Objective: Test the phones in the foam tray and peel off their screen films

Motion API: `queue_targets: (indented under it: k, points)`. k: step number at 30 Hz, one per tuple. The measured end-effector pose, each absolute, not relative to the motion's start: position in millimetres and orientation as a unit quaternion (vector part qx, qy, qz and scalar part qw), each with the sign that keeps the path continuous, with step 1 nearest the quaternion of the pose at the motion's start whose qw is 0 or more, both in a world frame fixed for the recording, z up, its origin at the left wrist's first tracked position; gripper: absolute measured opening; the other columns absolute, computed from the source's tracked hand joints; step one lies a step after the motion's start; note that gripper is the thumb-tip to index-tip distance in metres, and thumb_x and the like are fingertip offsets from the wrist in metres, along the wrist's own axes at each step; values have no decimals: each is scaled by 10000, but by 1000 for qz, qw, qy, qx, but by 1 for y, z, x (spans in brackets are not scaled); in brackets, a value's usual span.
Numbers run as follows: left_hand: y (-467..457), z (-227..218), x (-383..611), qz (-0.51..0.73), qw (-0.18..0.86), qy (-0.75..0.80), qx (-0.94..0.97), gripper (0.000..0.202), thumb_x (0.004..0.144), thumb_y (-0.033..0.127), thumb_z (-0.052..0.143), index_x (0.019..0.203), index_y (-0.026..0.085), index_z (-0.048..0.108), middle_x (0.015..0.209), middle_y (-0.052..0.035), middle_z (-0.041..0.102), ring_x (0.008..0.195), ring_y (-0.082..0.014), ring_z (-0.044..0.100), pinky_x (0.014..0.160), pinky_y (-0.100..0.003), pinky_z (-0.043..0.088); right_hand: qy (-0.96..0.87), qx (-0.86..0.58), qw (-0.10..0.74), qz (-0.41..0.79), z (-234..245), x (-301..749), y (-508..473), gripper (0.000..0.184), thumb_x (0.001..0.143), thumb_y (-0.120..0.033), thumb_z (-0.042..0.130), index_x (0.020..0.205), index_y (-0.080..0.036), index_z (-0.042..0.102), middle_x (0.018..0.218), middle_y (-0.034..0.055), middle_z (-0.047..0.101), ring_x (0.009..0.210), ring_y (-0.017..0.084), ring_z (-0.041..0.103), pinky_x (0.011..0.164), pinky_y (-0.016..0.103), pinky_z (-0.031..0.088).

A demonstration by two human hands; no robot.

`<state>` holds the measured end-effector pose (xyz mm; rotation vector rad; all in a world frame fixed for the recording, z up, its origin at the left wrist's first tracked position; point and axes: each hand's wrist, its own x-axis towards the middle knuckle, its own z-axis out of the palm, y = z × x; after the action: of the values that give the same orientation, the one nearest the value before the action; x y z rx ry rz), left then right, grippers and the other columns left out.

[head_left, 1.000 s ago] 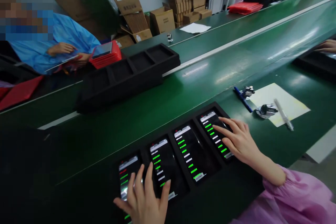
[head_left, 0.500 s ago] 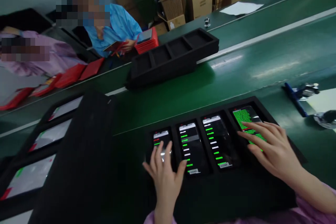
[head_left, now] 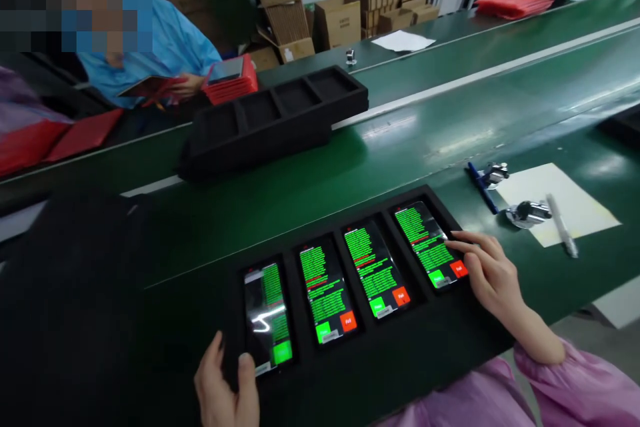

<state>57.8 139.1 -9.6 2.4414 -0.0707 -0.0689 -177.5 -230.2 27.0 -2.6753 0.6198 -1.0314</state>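
A long green belt (head_left: 300,197) fills the room. A person in a blue gown (head_left: 170,53) works across it, and a black foam tray (head_left: 273,123) sits on it far past the fingers. Near the fingers lies another black tray (head_left: 350,373) with four phones (head_left: 373,267) in a row, all with green text.

The right hand (head_left: 493,277) has its fingers (head_left: 463,245) close together and bent, with the tips at the edge of the far right phone (head_left: 425,243), just above a red button (head_left: 459,269). The left hand (head_left: 225,380) has its fingers (head_left: 216,350) apart, and the far left phone (head_left: 267,320) is just to their right. To the right of the right fingers lie a white paper (head_left: 585,203) and a pen (head_left: 563,225).
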Motion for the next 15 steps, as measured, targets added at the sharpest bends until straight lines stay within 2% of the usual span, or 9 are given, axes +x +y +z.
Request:
queue_targets:
  k: [5, 8, 10, 13, 15]
  points:
    - [141, -3, 31, -7, 330, -83, 940, 751, 902, 729, 436, 1385, 163, 536, 1455, -207, 527, 1394, -376, 496, 1136, -569, 467, 192, -921, 98, -325, 28, -179, -224, 265, 1048, -251, 452, 1161, -265, 691, 1144, 81, 710, 986, 257, 671, 848, 419, 503]
    - [149, 1, 16, -68, 330, -48, 940, 694, 914, 711, 450, 1407, 227, 516, 1538, -146, 471, 1463, -360, 432, 1167, -551, 450, 164, -930, 97, -314, 33, -186, -219, 254, 1044, -283, 467, 1186, -286, 677, 1139, 90, 712, 963, 278, 675, 823, 447, 494]
    - [155, 5, 13, -102, 334, -9, 937, 672, 919, 711, 424, 1413, 263, 500, 1540, -98, 486, 1469, -339, 436, 1165, -516, 463, 180, -929, 82, -313, 36, -192, -222, 237, 1050, -349, 461, 1158, -310, 668, 1120, 102, 713, 935, 304, 678, 803, 480, 493]
    - [161, 11, 22, -100, 338, 43, 935, 800, 836, 830, 370, 1385, 267, 512, 1464, -114, 566, 1378, -356, 541, 1031, -479, 568, 263, -919, 90, -280, 40, -198, -233, 310, 1053, -506, 384, 1130, -335, 631, 1107, 124, 696, 941, 359, 675, 750, 511, 511]
    - [163, 19, 34, -96, 346, 62, 931, 931, 739, 915, 370, 1370, 250, 529, 1402, -151, 611, 1282, -373, 612, 912, -463, 616, 255, -925, 129, -250, 43, -196, -242, 364, 1039, -581, 378, 1111, -332, 633, 1057, 115, 702, 876, 344, 689, 661, 473, 523]
